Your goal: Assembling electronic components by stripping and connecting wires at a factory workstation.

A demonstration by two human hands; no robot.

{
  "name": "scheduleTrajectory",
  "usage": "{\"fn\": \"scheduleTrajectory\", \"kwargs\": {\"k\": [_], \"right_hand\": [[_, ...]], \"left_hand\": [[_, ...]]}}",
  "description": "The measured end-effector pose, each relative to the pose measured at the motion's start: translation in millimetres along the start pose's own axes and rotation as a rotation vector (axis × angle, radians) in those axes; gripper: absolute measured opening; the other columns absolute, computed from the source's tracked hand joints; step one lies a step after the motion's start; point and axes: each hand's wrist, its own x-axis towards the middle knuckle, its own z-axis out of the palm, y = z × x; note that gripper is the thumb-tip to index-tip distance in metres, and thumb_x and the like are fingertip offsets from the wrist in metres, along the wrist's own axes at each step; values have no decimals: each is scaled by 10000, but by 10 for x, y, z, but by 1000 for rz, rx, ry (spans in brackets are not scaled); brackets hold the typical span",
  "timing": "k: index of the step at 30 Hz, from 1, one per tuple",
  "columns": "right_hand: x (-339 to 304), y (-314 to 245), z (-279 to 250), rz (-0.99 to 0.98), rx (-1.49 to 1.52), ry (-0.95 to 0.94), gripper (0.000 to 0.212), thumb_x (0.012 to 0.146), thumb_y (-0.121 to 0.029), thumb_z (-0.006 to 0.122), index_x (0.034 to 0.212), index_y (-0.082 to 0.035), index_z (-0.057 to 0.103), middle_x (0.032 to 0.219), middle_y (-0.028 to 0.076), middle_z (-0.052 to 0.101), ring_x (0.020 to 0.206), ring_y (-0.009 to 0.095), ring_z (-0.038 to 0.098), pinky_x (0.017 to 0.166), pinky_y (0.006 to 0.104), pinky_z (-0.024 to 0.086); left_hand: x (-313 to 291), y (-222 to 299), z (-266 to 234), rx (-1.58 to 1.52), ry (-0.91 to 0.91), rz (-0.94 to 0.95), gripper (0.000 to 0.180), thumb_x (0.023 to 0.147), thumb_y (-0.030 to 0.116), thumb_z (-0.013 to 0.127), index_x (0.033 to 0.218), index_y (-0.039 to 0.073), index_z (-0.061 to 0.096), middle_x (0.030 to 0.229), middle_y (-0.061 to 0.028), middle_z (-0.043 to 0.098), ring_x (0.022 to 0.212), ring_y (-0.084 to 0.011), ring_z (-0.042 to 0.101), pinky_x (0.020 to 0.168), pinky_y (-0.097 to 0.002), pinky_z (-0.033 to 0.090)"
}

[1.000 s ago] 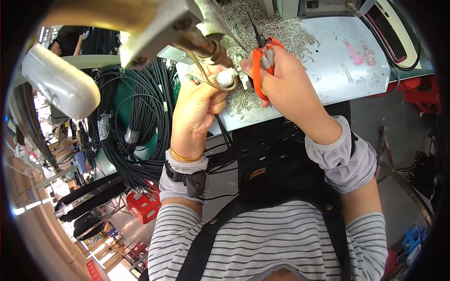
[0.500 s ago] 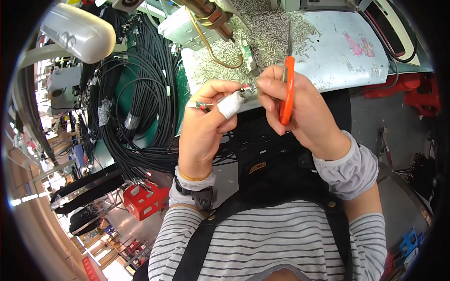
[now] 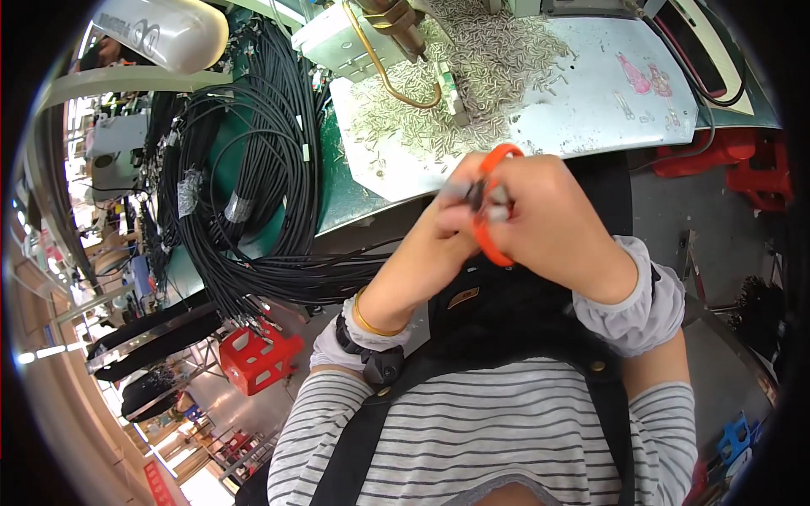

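Note:
My two hands meet before my chest, just short of the table edge, both smeared by motion. Orange-handled pliers [image 3: 494,244] lie in my right hand [image 3: 557,223], whose fingers are closed on them; the handles spread apart and the dark jaws point toward my left hand [image 3: 430,249]. The left fingers are closed around a thin cable end at those jaws, largely hidden now; the half-second-old head view shows fine coloured wires there. White wrapping covers one left finger in that earlier view.
Small metal pins [image 3: 396,122] lie heaped on a pale metal sheet [image 3: 599,110], under a press head [image 3: 401,29] with a bent copper tube. Black cables [image 3: 291,169] are coiled at left. Red stools [image 3: 253,358] stand low at left and at right.
My left hand has moved right and down to meet the right hand. The right hand has turned, and the pliers' handles, together before, now show apart with the jaws toward the left hand.

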Motion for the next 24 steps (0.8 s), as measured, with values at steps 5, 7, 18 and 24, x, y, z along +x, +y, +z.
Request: {"fn": "scheduleTrajectory", "kwargs": {"k": [5,7,18,24], "right_hand": [[-1,112,70,140,-108,285,188,702,-59,658,869,-6,590,755,89,622,545,151,549,440,211,373],[-3,192,74,-73,-243,323,195,691,-53,658,872,-16,595,783,92,627,548,154,553,437,211,372],[-133,315,54,-515,-417,283,235,659,30,644,880,-41,611,803,79,639,497,115,555,407,199,369],[-126,275,87,-191,45,193,152,719,30,621,864,-7,595,680,71,599,449,82,527,386,190,377]], "left_hand": [[-44,-14,-106,-206,13,-96,195,844,59,446,1034,17,433,721,-54,507,594,-85,475,565,-211,436],[-65,22,-194,-296,-5,-134,202,840,55,448,1037,13,432,711,-59,509,568,-88,474,545,-213,441],[-130,157,-232,22,104,-15,193,775,-34,497,967,-21,502,767,-57,554,561,-52,464,483,-161,378],[-126,102,-169,-74,185,68,197,735,-88,528,919,-20,531,813,-37,569,629,-18,464,534,-136,347]]}}
